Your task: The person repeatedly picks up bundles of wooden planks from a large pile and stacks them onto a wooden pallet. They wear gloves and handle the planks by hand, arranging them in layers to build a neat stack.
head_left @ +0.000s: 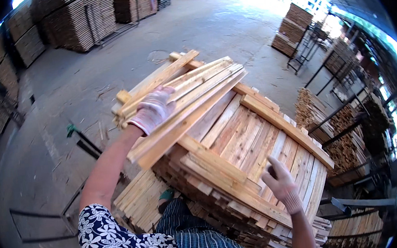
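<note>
My left hand [154,110], in a whitish knit glove, is closed over a loose bundle of wooden boards [204,82] lying slantwise on the far left part of a big lumber stack. Its fingertips are partly hidden among the boards. Over the right part of the stack my gloved right hand [281,183] is held with fingers apart and nothing in it. Beneath it runs a layer of side-by-side boards [244,143]. Crosswise on that layer lie a long wooden strip [286,131] at the right and another strip [216,158] nearer me.
A lower pile of boards [138,198] stands by my foot, and a black metal frame [42,226] at the left. Tall lumber stacks [79,20] line the back left. On the right are metal racks [348,122] and piled wood [310,107]. Wood scraps litter the concrete floor [78,83].
</note>
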Tool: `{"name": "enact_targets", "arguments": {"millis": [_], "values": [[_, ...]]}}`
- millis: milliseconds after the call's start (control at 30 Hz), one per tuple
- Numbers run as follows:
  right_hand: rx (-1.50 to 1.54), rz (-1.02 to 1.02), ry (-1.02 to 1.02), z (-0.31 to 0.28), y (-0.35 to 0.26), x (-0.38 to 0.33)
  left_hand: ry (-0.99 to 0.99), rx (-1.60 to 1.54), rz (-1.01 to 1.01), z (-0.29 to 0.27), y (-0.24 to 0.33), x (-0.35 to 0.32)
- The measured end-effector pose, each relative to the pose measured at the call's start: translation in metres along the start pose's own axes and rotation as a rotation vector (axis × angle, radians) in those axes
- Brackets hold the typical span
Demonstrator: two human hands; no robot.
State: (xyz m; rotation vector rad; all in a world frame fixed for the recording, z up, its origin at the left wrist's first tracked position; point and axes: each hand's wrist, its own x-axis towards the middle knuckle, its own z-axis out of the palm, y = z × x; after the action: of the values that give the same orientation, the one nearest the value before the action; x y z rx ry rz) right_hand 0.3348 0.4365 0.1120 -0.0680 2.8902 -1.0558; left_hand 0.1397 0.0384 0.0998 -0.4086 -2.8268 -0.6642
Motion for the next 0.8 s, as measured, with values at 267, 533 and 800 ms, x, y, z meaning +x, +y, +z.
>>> {"name": "enact_targets", "arguments": {"millis": [267, 533, 800], "values": [[0.875, 0.393, 0.084, 0.158, -0.062, 0.22, -0.392, 0.226, -0.063, 0.031, -0.032, 0.113], [1.126, 0.525, 0.186, 0.168, -0.138, 0.23, -0.924, -0.302, -0.111, 0.016, -0.048, 0.119], [1.38, 0.588, 0.085, 0.166, -0.137, 0.232, -0.637, -0.61, -0.039, 0.066, -0.048, 0.11]]}}
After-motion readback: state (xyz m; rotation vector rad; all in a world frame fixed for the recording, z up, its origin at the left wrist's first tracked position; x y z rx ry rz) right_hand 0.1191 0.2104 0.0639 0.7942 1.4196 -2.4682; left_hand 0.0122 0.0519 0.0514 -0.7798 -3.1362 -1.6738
